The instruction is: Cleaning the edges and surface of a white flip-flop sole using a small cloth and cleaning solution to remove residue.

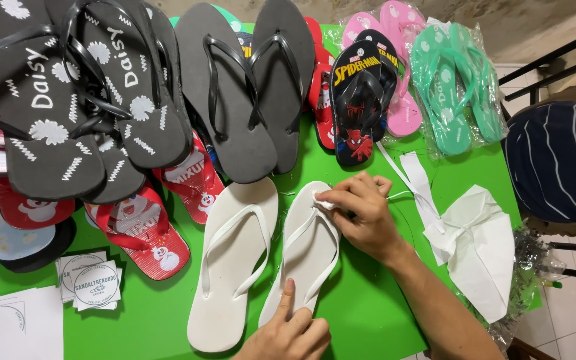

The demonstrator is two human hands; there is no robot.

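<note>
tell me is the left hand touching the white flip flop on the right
Touching. The head view shows the left hand with its index finger pressed flat on the heel end of the right-side white flip flop, with no gap visible between them.
</note>
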